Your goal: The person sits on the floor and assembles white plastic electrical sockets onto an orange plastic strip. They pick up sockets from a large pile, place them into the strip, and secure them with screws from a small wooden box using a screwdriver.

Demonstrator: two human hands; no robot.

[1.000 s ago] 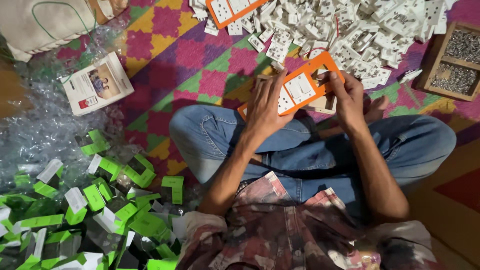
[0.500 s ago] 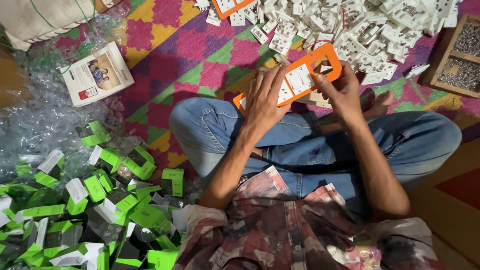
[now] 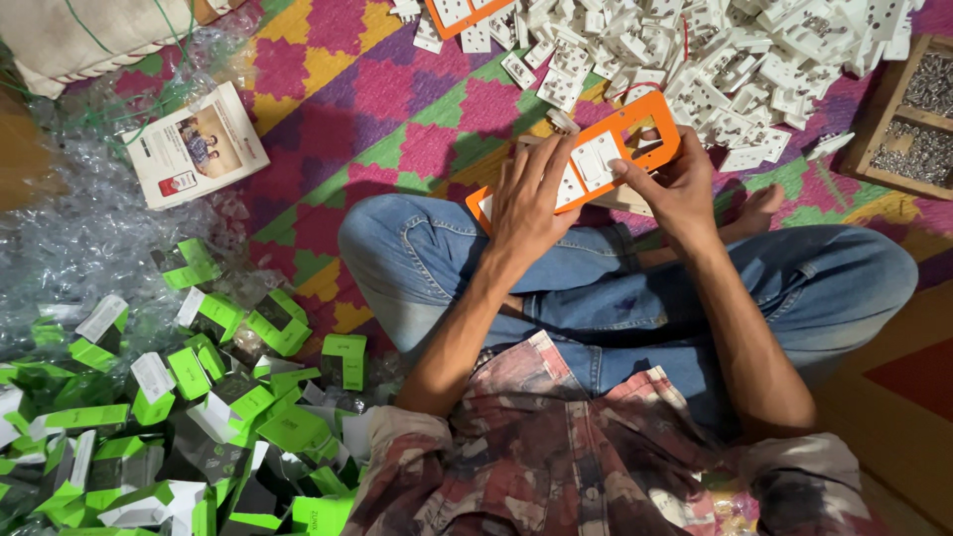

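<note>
Seated cross-legged on a patterned mat (image 3: 397, 119); both hands work above the knees.

Left hand (image 3: 526, 203): laid flat on the orange frame plate (image 3: 635, 134), fingers (image 3: 541, 164) spread and extended, pressing its lower half. Nothing is enclosed in the hand.

Right hand (image 3: 680, 189): fingers curled around the plate's upper right edge, thumb tip touching the white switch insert (image 3: 596, 159) seated in the plate's middle opening.

Position of the plate: tilted, held just above the left knee, in front of the blue jeans (image 3: 615, 298).

Surroundings: a heap of white plastic parts (image 3: 715, 60) lies on the mat just beyond the plate. A wooden tray of screws (image 3: 918, 124) sits at far right. A printed leaflet (image 3: 194, 149) lies at upper left. Green and white cartons (image 3: 199, 417) are piled at lower left over clear plastic wrap (image 3: 89, 238).
</note>
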